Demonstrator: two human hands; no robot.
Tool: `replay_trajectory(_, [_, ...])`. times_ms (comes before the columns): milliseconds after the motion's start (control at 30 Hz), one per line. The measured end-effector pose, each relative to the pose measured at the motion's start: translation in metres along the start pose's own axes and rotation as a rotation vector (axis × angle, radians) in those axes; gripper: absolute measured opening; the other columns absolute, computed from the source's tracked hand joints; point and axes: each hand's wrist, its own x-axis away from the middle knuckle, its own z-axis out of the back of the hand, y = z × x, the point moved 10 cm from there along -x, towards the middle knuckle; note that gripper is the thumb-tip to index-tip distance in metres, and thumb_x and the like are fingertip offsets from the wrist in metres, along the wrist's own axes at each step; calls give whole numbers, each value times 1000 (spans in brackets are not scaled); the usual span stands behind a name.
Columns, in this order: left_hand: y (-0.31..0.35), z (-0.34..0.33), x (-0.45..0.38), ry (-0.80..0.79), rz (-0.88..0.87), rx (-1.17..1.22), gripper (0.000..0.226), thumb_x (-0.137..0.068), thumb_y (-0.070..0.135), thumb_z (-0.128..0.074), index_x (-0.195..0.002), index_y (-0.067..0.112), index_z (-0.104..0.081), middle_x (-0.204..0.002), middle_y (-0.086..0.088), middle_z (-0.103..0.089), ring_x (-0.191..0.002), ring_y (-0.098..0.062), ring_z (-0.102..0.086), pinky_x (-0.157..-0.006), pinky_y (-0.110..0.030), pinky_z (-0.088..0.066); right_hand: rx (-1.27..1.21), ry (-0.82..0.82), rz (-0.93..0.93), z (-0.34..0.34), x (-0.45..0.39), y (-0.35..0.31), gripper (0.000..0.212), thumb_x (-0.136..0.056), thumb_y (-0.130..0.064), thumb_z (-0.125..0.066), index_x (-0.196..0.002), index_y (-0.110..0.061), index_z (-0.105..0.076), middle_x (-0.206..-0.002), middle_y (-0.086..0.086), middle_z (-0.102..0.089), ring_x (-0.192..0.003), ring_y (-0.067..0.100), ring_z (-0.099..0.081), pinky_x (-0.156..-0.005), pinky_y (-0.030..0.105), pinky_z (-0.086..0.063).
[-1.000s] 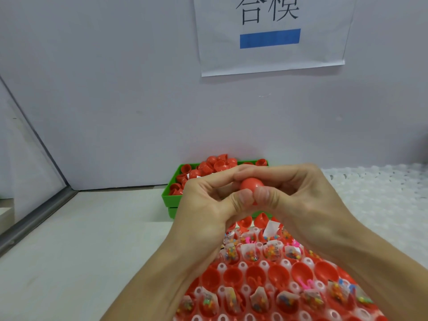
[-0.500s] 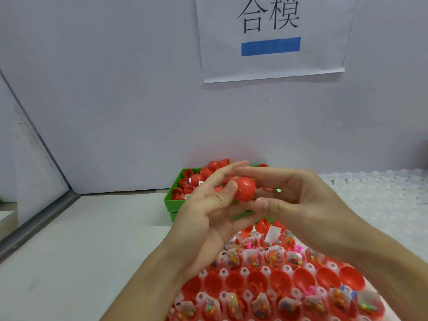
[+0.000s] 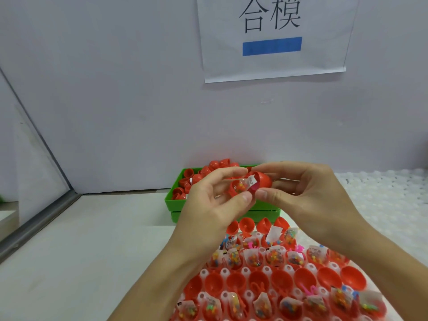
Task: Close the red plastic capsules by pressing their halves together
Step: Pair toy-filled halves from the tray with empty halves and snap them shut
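Observation:
My left hand [image 3: 217, 202] pinches a red capsule half [image 3: 236, 189] that holds a clear bag of small coloured toys. My right hand [image 3: 308, 193] grips the other red half [image 3: 262, 181] between thumb and fingers, its hollow side turned toward the bag. The two halves sit apart at an angle, with the bag's white label sticking out between them. Both hands are raised above the white holder tray [image 3: 266, 271], whose pockets carry open red capsule halves, several of them filled with toy bags.
A green bin [image 3: 176, 201] heaped with loose red capsule halves stands behind my hands against the wall. Bubble wrap [image 3: 389, 200] covers the table on the right. A paper sign [image 3: 273, 38] hangs on the wall. A metal rail [image 3: 39, 218] runs along the left.
A second ago both hands squeezed a closed-looking red ball. It then showed between the fingertips, and now the capsule is open in two halves with the toy bag exposed.

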Motion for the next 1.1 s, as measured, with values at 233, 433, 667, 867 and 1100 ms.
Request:
replay_trajectory(233, [9, 4, 0, 34, -77, -222, 30, -87, 1, -71, -107, 23, -69, -106, -1, -73, -99, -17, -72, -84, -31, -59, 10, 5, -10, 4, -1, 1, 32, -74, 0, -79, -99, -20, -76, -90, -1, -78, -82, 15, -75, -83, 32, -60])
replay_trajectory(433, [15, 2, 1, 28, -134, -263, 19, -90, 8, -69, -100, 24, -71, -99, 3, -73, -94, -16, -73, -78, -23, -58, -57, -53, -4, 1, -3, 3, 33, -78, 8, -73, -98, -18, -74, -91, -3, -78, -86, 11, -75, -77, 19, -58])
replay_trajectory(667, [8, -1, -1, 22, -44, 12, 24, -82, 27, -64, -99, 12, -70, -96, -6, -77, -95, -17, -74, -78, -21, -57, -263, -60, -78, 2, -4, 16, 28, -75, -7, -69, -102, -14, -74, -98, 6, -78, -91, 22, -75, -76, 20, -57])
replay_trajectory(867, [14, 7, 1, 111, -120, -339, 7, -91, 19, -69, -98, 21, -70, -93, 4, -74, -92, -11, -71, -81, -24, -59, -99, -41, -55, 4, -4, 10, 29, -75, -1, -75, -97, -20, -74, -91, -5, -78, -87, 9, -74, -74, 13, -54])
replay_trajectory(1100, [38, -1, 11, 181, -331, -749, 34, -94, 16, -66, -119, 37, -57, -90, 16, -60, -90, -7, -65, -70, -23, -60, -26, -9, -94, 2, -1, 11, 26, -77, -2, -77, -96, -19, -75, -89, -3, -78, -85, 10, -74, -79, 21, -58])
